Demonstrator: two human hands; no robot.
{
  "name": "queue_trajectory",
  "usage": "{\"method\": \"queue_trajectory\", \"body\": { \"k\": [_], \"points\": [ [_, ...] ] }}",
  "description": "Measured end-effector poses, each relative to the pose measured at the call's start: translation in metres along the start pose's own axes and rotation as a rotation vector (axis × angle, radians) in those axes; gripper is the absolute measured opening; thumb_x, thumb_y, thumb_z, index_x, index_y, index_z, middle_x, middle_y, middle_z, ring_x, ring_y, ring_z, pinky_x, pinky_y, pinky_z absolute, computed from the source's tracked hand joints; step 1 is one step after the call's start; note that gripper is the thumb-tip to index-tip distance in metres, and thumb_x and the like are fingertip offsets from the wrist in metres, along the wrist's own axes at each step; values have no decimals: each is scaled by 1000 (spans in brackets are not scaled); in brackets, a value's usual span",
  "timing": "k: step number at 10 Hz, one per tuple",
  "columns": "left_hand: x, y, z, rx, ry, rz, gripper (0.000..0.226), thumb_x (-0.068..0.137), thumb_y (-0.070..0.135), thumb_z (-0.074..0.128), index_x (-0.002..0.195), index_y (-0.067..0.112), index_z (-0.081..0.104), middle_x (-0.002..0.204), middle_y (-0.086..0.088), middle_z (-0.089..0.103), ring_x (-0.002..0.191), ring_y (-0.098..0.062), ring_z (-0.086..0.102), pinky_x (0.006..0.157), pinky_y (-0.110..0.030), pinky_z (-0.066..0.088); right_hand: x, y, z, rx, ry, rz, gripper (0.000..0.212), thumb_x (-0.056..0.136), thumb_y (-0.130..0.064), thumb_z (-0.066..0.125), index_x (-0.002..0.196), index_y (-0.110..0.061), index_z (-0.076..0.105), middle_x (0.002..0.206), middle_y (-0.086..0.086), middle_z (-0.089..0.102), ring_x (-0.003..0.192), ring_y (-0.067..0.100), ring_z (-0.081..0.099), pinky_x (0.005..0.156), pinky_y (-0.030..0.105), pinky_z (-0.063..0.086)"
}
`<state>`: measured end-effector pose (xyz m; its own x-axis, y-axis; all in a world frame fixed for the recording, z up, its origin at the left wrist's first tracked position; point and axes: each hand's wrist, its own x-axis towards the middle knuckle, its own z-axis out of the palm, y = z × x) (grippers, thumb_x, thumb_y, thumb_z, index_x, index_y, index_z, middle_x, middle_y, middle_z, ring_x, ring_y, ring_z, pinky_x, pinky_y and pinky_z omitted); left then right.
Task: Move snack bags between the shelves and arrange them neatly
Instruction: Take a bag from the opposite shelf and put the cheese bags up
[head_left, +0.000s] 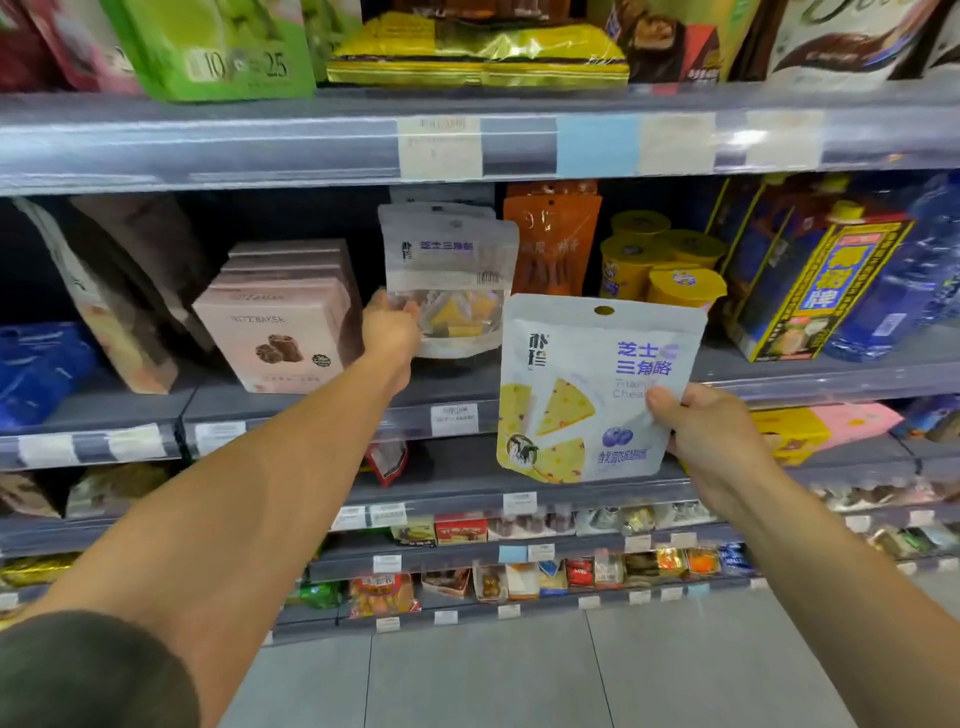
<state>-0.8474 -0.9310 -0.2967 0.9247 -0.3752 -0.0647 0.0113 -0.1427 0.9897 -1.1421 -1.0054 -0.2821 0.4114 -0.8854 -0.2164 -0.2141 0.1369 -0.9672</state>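
Note:
My right hand holds a white cheese snack bag by its right edge, front facing me, in front of the middle shelf. Its print shows yellow cheese triangles and blueberries. My left hand reaches onto the middle shelf and grips the lower left edge of another white snack bag, whose back with a clear window faces me. That bag stands upright at the front of a short row of the same bags. The two bags are apart, the held one lower and to the right.
Pink boxes stand left of the bag row, an orange pouch and yellow cups to its right, then blue boxes. The top shelf carries green and gold packs. Lower shelves hold small snacks above a grey tiled floor.

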Motion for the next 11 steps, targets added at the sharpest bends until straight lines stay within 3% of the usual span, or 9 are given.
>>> {"method": "queue_trajectory", "body": {
  "k": [2,3,5,7,8,9,10,11],
  "points": [
    [41,-19,16,-26,107,-44,20,96,8,44,106,8,61,96,-5,61,78,-14,54,53,-16,39,21,3,13,11,3,-1,19,99,-13,51,93,-17,70,99,3,74,90,22,70,82,44,56],
    [53,-20,19,-124,113,-91,19,97,9,46,109,13,60,87,3,60,71,-10,54,49,-12,40,29,5,17,-3,-1,-10,20,99,-14,51,94,-18,70,97,2,75,89,22,71,83,44,56],
    [66,-27,19,-179,69,-109,33,95,1,42,123,10,57,115,-6,64,100,-19,60,68,-16,43,38,13,20,-21,15,-18,20,98,-13,52,96,-17,72,100,4,75,93,25,71,87,48,56],
    [68,-25,19,-195,87,-157,32,98,3,41,129,2,50,116,-1,59,88,-13,59,53,-7,42,38,12,23,-34,11,-26,22,98,-13,51,93,-19,72,100,2,75,93,24,71,82,44,56],
    [66,-23,16,-136,64,-197,36,100,13,40,134,2,47,132,-14,58,111,-29,60,81,-27,46,36,7,24,-33,10,-41,22,99,-13,51,92,-21,71,98,1,74,88,21,69,73,38,53],
    [57,-27,13,-46,20,-218,42,98,14,44,137,1,43,137,-20,53,124,-35,54,85,-36,46,35,0,28,-8,31,-70,23,99,-11,51,89,-23,69,92,-6,71,82,11,67,67,27,50],
    [43,-32,10,7,-9,-230,41,97,10,41,137,2,44,137,-20,52,123,-35,54,83,-33,44,37,-9,35,22,83,-88,20,98,-11,52,91,-20,69,92,-4,71,79,8,66,65,25,50],
    [22,-38,5,128,-60,-191,40,95,7,43,135,3,44,135,-18,52,117,-31,53,86,-31,41,43,-19,43,50,129,-108,17,98,-10,52,101,-15,68,89,-5,69,72,3,64,54,17,50]
  ]
}}
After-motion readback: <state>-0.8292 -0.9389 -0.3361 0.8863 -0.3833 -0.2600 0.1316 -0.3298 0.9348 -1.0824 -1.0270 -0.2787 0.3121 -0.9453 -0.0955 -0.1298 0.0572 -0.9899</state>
